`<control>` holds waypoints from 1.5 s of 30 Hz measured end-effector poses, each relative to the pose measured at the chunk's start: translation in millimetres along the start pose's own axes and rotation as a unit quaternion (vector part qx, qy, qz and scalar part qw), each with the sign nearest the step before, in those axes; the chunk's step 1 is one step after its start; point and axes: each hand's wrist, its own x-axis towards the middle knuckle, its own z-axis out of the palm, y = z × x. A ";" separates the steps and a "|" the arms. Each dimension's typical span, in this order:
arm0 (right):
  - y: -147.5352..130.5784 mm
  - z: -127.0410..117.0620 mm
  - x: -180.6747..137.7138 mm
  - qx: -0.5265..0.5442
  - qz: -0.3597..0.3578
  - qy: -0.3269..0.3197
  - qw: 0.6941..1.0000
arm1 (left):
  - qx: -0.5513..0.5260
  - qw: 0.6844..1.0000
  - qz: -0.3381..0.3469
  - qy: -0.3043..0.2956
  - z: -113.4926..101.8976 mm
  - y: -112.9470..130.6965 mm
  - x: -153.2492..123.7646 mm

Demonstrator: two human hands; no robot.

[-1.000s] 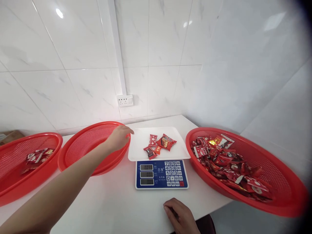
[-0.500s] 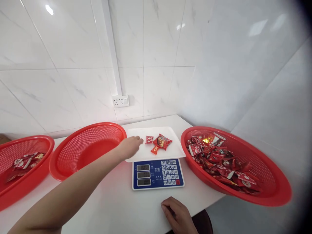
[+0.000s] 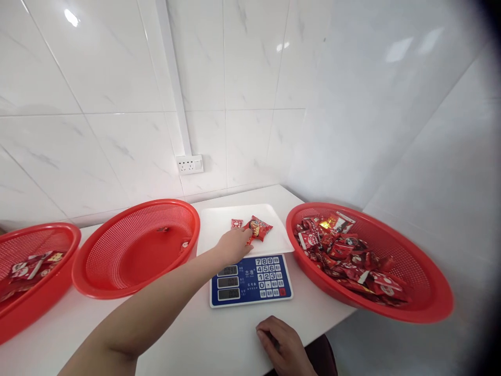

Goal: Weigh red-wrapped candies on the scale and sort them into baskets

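On the white pan [image 3: 209,219] of a blue-panelled digital scale [image 3: 250,282], my left hand [image 3: 234,245] has its fingers closed around a small red snack packet [image 3: 249,241], partly hidden by them. A larger red snack packet [image 3: 260,228] lies just beyond the fingertips, and a little red-and-white packet [image 3: 236,223] is behind the hand. The forearm crosses in front of the middle basket and hides the scale's left corner. My right hand [image 3: 284,344] rests loosely curled at the table's front edge, with nothing visible in it.
A red basket [image 3: 426,292] heaped with red snack packets [image 3: 348,256] stands on the right. The middle red basket [image 3: 136,256] holds a few small packets near its wall. Another red basket [image 3: 39,297] with packets is at far left. A tiled wall with a socket [image 3: 190,164] rises behind.
My left hand has moved right across the pan, from beside the packets onto the small red one. My right hand stays put. The view has shifted slightly.
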 end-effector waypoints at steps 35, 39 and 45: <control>5.1 1.6 0.4 -0.018 -0.046 0.013 0.999 | 0.101 0.971 -0.204 0.068 -57.2 -91.2 -25.5; 1.8 -0.6 2.0 -0.016 -0.049 0.007 0.999 | 0.130 0.967 -0.207 0.075 -57.3 -83.9 -23.9; -2.6 -1.4 0.8 -0.019 -0.024 0.006 1.000 | 0.074 0.988 -0.113 0.077 -10.1 -18.9 28.5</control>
